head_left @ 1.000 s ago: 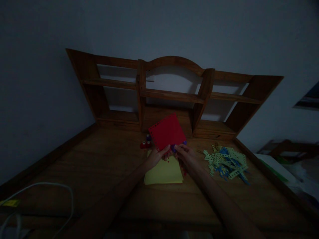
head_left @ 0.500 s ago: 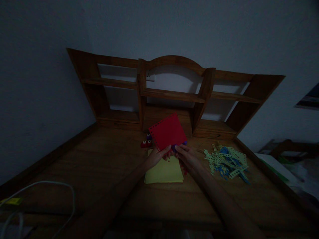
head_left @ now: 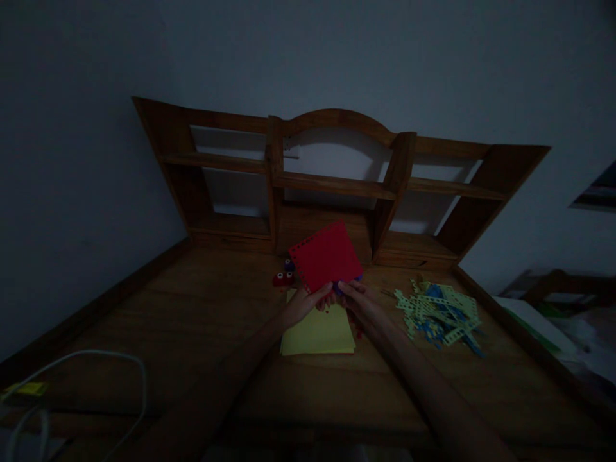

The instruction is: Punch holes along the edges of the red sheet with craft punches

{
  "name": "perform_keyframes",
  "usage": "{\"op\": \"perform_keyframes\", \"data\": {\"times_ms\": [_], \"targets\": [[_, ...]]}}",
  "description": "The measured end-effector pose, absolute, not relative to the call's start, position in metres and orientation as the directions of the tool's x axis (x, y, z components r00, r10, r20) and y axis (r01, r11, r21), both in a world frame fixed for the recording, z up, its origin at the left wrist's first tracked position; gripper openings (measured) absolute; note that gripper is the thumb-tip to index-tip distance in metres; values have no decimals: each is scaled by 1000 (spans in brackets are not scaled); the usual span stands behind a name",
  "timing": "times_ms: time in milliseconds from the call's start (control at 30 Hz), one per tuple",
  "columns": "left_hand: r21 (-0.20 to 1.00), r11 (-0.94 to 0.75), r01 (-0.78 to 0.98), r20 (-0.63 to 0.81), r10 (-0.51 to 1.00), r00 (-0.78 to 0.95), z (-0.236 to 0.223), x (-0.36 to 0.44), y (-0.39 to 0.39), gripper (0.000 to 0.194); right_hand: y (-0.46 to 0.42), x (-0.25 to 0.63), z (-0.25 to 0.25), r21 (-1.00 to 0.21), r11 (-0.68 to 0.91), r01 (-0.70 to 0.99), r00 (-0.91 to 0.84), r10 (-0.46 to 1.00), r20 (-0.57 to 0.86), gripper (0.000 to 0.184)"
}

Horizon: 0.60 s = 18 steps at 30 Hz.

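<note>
A red sheet of paper (head_left: 327,256), with a row of punched holes down its left edge, is held up tilted over the desk. At its lower edge my left hand (head_left: 303,304) pinches the paper between thumb and fingers. Beside it, my right hand (head_left: 363,301) is closed round a small purple paper punch (head_left: 338,289), mostly hidden by the fingers, which sits on the sheet's lower edge. Below lies a stack of yellow paper sheets (head_left: 317,333). Red punches (head_left: 283,279) and a purple punch (head_left: 289,265) stand left of the red sheet.
A pile of punched pale green and blue paper strips (head_left: 443,314) lies on the right of the wooden desk (head_left: 192,308). Small red paper bits (head_left: 359,327) lie by the yellow stack. A wooden shelf unit (head_left: 337,186) stands behind. A white cable (head_left: 96,352) loops at lower left.
Both hands, the red sheet and the purple punch keep nearly the same place. The whole view has shifted very slightly.
</note>
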<state>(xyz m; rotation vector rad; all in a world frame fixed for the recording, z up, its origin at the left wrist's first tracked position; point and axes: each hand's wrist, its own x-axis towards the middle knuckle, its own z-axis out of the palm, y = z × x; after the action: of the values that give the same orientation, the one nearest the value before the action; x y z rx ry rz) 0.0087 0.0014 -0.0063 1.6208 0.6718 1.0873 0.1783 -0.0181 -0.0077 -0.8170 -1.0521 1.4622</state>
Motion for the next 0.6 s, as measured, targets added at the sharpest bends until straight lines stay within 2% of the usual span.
{"op": "perform_keyframes", "data": {"times_ms": [600], "targets": [[947, -313, -79, 314, 841, 441, -12, 9, 5, 48, -18, 180, -8, -951, 21, -308, -157, 985, 73, 27]]}}
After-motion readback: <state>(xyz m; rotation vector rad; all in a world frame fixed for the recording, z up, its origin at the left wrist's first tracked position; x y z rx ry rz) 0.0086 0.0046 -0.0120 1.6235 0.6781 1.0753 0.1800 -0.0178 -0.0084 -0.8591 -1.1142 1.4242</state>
